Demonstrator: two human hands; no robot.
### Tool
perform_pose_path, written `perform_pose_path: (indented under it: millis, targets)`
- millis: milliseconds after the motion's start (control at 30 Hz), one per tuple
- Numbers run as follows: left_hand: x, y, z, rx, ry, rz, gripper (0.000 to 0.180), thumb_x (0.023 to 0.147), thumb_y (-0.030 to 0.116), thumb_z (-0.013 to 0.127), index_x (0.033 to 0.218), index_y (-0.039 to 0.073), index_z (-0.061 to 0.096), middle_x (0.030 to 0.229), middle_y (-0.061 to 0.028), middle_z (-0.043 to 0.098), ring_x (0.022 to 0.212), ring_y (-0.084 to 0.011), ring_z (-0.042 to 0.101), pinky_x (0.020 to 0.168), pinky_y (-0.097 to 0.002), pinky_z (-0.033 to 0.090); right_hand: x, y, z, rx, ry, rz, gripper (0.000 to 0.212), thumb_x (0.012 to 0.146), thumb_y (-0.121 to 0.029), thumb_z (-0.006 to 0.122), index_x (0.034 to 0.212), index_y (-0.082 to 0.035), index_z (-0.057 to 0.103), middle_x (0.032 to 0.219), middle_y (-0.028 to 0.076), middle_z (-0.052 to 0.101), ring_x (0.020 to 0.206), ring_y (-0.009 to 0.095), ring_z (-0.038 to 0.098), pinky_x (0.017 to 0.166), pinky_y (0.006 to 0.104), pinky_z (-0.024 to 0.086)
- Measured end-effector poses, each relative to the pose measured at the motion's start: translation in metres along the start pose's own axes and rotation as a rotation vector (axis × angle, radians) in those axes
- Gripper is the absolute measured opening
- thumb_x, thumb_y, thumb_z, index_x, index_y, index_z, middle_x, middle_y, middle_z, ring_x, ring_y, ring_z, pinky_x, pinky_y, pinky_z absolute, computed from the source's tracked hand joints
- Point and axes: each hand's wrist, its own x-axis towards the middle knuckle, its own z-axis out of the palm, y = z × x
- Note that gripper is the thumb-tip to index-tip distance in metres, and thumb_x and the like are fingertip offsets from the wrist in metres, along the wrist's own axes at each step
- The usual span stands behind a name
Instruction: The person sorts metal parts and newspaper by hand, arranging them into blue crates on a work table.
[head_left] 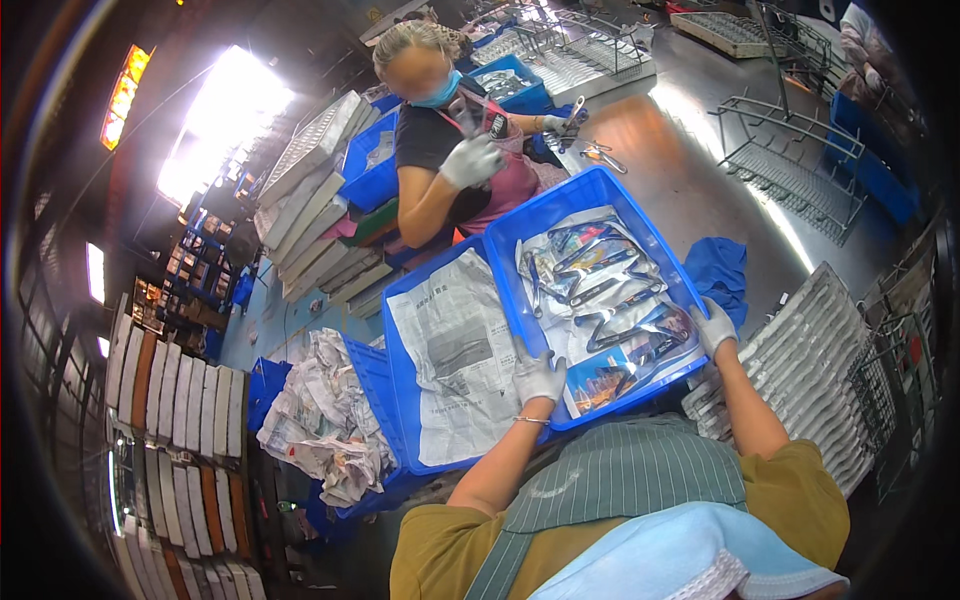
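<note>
Above the tub of tools point(590, 190), my left grip point(540, 378) and right grip point(714, 330) have open air to pass, but low down its walls bar both, the paper-lined tub point(400, 400) stands tight on the left, stacked trays point(795, 355) crowd the right, and bare desk point(690, 205) opens beyond the blue cloth point(716, 272).

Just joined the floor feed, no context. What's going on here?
The camera wearer's gloved left hand and right hand hold a blue bin by its edges. Inside, metal pieces lie on paper. Spread newspaper lies to its left, with crumpled paper further left. Beyond, a masked co-worker raises a gloved hand with something too blurred to identify.
</note>
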Motion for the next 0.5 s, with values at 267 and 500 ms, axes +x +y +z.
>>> perform_pose_path:
  millis: [267,500]
  targets:
    - [-0.0008,-0.001,0.0035,0.0,0.019,0.021,0.033,0.076,0.04,0.058,0.098,0.017,0.068,0.143,-0.0236,0.021,0.104,-0.0368,0.054,0.088,-0.0392,0.044,0.0017,0.0078,0.0012,-0.028,0.015,-0.007,0.047,0.085,-0.036,0.054,0.116,-0.001,0.054,0.111,0.022,0.058,0.105,0.035,0.055,0.09,0.0371,0.041]
    - [-0.0001,-0.0001,0.0044,-0.004,0.006,0.019,0.032,0.076,0.038,0.059,0.098,0.017,0.068,0.143,-0.024,0.021,0.106,-0.0372,0.052,0.089,-0.0399,0.044,0.0012,0.0063,-0.001,-0.045,0.015,0.007,0.048,0.085,-0.036,0.053,0.117,-0.001,0.054,0.112,0.022,0.058,0.106,0.035,0.055,0.091,0.0372,0.041]
